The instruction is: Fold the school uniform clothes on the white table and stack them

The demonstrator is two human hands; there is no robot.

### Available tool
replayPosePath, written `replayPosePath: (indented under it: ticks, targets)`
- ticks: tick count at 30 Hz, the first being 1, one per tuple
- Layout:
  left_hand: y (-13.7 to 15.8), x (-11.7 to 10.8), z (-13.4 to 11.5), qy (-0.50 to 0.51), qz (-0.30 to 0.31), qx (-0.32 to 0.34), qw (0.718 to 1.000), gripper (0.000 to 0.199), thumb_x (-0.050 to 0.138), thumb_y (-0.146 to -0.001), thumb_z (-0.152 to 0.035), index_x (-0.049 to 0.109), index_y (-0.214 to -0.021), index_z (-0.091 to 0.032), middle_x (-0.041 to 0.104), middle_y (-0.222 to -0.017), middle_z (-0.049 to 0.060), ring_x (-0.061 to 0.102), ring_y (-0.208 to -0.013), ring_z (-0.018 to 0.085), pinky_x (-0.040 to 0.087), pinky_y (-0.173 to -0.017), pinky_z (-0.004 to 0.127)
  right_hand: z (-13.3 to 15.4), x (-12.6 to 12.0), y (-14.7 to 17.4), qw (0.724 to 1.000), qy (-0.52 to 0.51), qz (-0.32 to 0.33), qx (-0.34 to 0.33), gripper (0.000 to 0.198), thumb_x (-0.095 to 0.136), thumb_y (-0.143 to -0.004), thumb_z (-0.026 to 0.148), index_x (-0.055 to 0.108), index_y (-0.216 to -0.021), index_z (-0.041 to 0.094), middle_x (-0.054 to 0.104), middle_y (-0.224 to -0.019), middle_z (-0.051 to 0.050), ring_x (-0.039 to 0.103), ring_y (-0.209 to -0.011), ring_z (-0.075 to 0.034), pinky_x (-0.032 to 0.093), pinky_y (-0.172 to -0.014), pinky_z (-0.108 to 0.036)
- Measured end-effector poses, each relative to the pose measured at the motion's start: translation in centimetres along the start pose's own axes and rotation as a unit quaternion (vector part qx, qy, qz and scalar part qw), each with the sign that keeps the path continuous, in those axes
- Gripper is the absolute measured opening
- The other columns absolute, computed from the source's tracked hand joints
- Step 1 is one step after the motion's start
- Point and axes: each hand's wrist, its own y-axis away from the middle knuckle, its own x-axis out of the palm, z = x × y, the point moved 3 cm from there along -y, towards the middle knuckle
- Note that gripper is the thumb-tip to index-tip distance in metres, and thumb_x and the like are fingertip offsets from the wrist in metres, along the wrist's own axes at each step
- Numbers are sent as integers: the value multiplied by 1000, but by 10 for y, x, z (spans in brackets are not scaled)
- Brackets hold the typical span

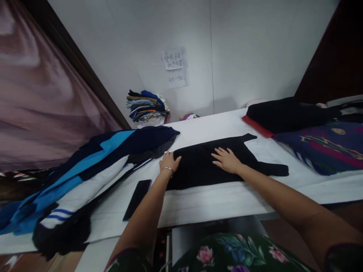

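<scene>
I'm counting two hands [169,161] [228,161], one bracelet [168,168], one black long-sleeved top [195,166], one smartphone [137,199] and one counter [212,126]. Clothes piles come to three: one folded stack [147,106], one heap on the left [113,149], one mixed pile on the right [300,117], too jumbled to count piece by piece tbh. Two handwritten paper signs [174,59] [177,79], and just the one pink curtain [56,98].

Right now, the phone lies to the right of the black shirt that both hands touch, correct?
Wrong side: the head view shows the phone to the left of the black shirt, which the left hand and right hand do touch.
</scene>
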Motion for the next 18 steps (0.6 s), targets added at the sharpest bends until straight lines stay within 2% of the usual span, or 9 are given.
replayPosePath:
  ticks: [3, 5, 7, 9, 12, 14, 16, 18]
  targets:
    - [-2, -3, 44, 144, 18, -119, 982, 56, 59, -81, -46, 54, -126, -13, 50, -139, 19, 41, -133, 32, 31, -109, 42, -3, -3, -4, 999, -32, 29, 18, 55, 32, -94, 54, 48, -139, 26, 35, -151, -11, 26, -141, -30, 19, -110, -57]
    - [-2, -1, 60, 202, 25, -164, 965, 60, 62, -78, -46, 54, -126, -12, 53, -136, 19, 42, -133, 32, 31, -109, 40, -3, -8, -9, 996, -71, 39, 37, 57, 33, -93, 56, 47, -139, 27, 35, -151, -10, 24, -141, -30, 18, -111, -58]
    - [-1, 0, 67, 229, 24, -181, 956, 61, 64, -77, -48, 55, -124, -11, 55, -134, 19, 43, -132, 33, 34, -107, 40, 0, -13, -15, 993, -106, 14, 50, 60, 33, -93, 58, 41, -143, 26, 32, -153, -11, 21, -142, -29, 18, -111, -58]
    - [1, 2, 68, 272, 42, -190, 942, 59, 64, -76, -53, 60, -117, -11, 61, -126, 19, 51, -125, 34, 41, -101, 40, 9, -16, -21, 991, -123, -14, 48, 64, 30, -93, 58, 32, -148, 25, 27, -155, -10, 19, -143, -28, 19, -111, -56]
    - [5, 8, 65, 359, 115, -196, 905, 56, 63, -74, -60, 68, -100, -11, 72, -101, 18, 67, -99, 33, 53, -85, 39, 24, -6, -25, 996, -89, 9, 28, 66, 29, -93, 57, 32, -148, 22, 27, -154, -12, 21, -142, -29, 19, -112, -54]
    - [9, 13, 63, 447, 186, -209, 850, 52, 65, -73, -58, 69, -94, -11, 74, -89, 17, 71, -85, 31, 56, -78, 38, 31, 3, -25, 998, -51, 23, 16, 65, 28, -93, 57, 37, -146, 20, 32, -152, -12, 24, -141, -31, 17, -112, -54]
    - [14, 17, 59, 537, 247, -233, 772, 45, 68, -74, -51, 69, -94, -11, 74, -83, 15, 72, -78, 29, 57, -76, 38, 33, 9, -24, 999, -33, 14, 10, 65, 26, -93, 58, 38, -146, 21, 34, -151, -12, 25, -141, -31, 17, -112, -53]
    - [18, 16, 55, 595, 272, -260, 710, 37, 69, -76, -42, 69, -96, -11, 75, -79, 13, 72, -74, 27, 57, -75, 37, 32, 12, -24, 1000, -30, 7, 7, 66, 24, -93, 59, 38, -146, 22, 35, -151, -12, 26, -140, -31, 18, -112, -53]
